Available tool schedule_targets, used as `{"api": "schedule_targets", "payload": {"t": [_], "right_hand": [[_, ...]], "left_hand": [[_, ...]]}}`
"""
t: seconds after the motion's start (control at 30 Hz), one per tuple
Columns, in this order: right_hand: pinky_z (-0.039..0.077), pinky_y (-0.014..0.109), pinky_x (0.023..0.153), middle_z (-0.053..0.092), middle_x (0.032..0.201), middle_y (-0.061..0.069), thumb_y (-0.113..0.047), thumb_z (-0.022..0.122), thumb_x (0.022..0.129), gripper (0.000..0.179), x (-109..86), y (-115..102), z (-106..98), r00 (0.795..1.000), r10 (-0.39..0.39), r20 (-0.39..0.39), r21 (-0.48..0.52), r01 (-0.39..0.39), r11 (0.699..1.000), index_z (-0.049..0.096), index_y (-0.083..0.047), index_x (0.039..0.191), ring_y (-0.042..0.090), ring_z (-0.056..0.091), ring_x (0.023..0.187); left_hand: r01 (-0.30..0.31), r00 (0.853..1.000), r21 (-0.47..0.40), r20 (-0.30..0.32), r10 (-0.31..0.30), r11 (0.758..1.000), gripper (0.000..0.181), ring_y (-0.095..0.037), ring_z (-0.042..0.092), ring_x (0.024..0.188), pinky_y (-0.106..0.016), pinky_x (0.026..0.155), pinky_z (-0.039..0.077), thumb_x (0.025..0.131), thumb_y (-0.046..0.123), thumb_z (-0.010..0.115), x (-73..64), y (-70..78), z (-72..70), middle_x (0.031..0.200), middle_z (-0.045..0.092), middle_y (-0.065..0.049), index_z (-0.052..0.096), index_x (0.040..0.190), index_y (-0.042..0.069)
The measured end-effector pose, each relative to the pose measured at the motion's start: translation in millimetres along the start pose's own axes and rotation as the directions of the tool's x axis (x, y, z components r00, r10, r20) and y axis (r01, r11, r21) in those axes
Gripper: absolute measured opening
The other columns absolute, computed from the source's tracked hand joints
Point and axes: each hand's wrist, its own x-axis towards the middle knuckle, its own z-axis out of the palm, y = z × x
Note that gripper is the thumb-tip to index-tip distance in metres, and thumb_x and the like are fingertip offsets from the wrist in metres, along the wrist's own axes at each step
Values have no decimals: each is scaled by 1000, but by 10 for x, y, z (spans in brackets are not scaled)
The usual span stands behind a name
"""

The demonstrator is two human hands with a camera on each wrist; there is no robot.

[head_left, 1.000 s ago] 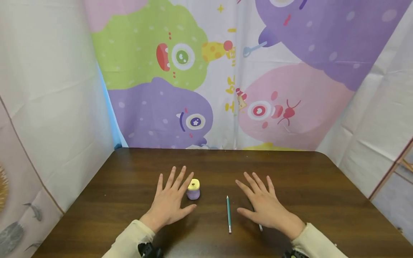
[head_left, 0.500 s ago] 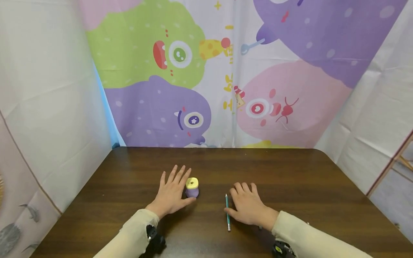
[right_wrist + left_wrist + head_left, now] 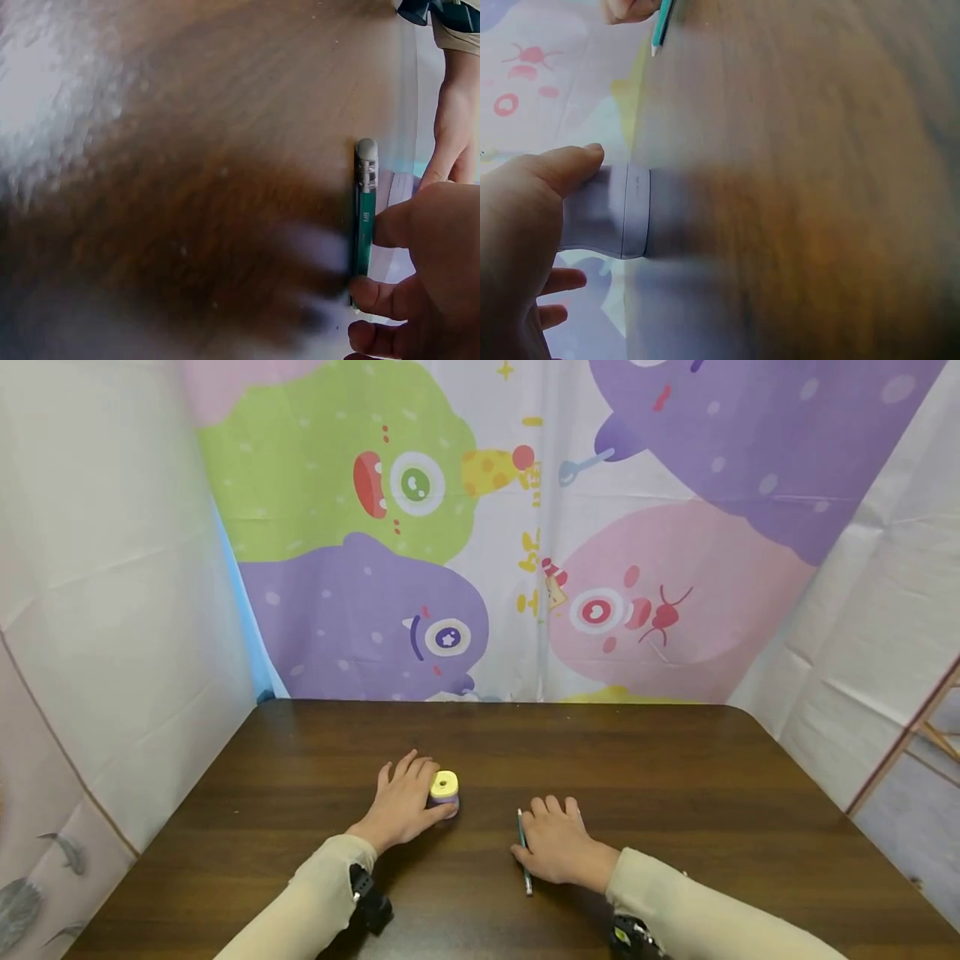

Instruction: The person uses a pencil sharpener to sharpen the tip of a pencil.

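Note:
My left hand (image 3: 401, 806) grips a small pencil sharpener (image 3: 443, 783) with a yellow top and a purple body. The thumb (image 3: 577, 166) lies across its side in the left wrist view, and part of the body is hidden behind the hand. To the right, my right hand (image 3: 558, 843) pinches a green pencil (image 3: 365, 225) lying low at the table. The pencil's white eraser end points toward me, and its middle is covered by the thumb in the head view.
The dark wooden table (image 3: 300, 752) reaches back to a cartoon-printed curtain (image 3: 517, 652). White cloth (image 3: 112, 568) hangs on the left, with more cloth on the right. Each wrist wears a black camera.
The left hand has closed in around the sharpener. The right hand has moved left from above the table onto the pencil, its spread fingers now curled. A second pencil seen earlier is now hidden.

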Motion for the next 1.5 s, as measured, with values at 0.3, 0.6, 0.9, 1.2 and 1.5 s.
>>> {"api": "schedule_targets", "payload": {"t": [0.3, 0.6, 0.9, 1.2, 1.5], "right_hand": [[27, 43, 75, 45, 78, 1, -31, 57, 98, 29, 55, -52, -1, 999, -37, -24, -46, 36, 998, 54, -15, 74, 21, 34, 77], [36, 36, 66, 45, 76, 1, -19, 62, 91, 22, 68, 80, -119, 989, -125, -77, 63, 130, 990, 53, -12, 72, 20, 39, 71], [37, 24, 46, 45, 65, -4, -10, 56, 91, 18, 100, 400, -437, 955, -234, -185, 338, 285, 897, 45, -12, 76, 7, 42, 50], [46, 26, 44, 56, 61, -1, -6, 57, 99, 9, -13, 582, -835, 958, -247, -147, 525, 287, 801, 60, -8, 90, 14, 54, 46], [44, 24, 58, 60, 77, -11, -14, 65, 97, 5, -99, 662, -944, 911, -258, -322, 486, 393, 781, 70, -12, 97, 6, 49, 64]], "left_hand": [[2, 1000, -38, 21, -1, 999, 45, -41, 36, 137, -66, 105, 23, 89, 45, 71, 10, 24, -62, 117, 60, -10, 56, 113, 10], [-44, 999, 1, 1, 44, 999, 43, -36, 50, 125, -59, 97, 35, 86, 44, 75, 20, 106, -144, 111, 62, -8, 53, 105, 12], [-85, 984, -73, -161, 72, 994, 51, -26, 63, 72, -48, 72, 50, 76, 30, 87, 64, 189, -391, 77, 62, -3, 46, 98, 8], [-54, 983, -289, -181, 1, 956, 46, -22, 63, 76, -40, 69, 52, 74, 17, 86, 30, 355, -704, 87, 67, -8, 49, 101, 11], [-121, 954, -404, -298, -5, 907, 42, -19, 68, 82, -40, 73, 55, 68, 16, 91, -53, 533, -830, 93, 71, -1, 63, 99, 16]]}}
